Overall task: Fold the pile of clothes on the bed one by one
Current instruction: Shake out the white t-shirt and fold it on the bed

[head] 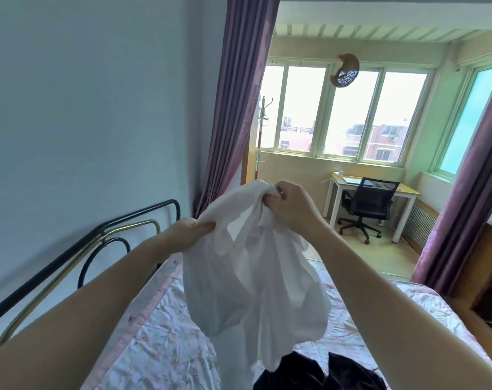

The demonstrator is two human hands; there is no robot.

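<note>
white garment (pixel 253 277) held aloft over the bed (pixel 155 342) by both hands.

the left hand (pixel 192 229) gripped one bunched upper edge of the garment; the right hand (pixel 291 202) pinched the other upper edge, slightly higher. the fabric hung crumpled between the forearms, its lower end reaching a dark garment (pixel 318 372) lying on the floral bedcover. a metal bed frame (pixel 104 235) ran along the left wall. beyond stood a desk (pixel 408 191) and an office chair (pixel 365 205).
</note>
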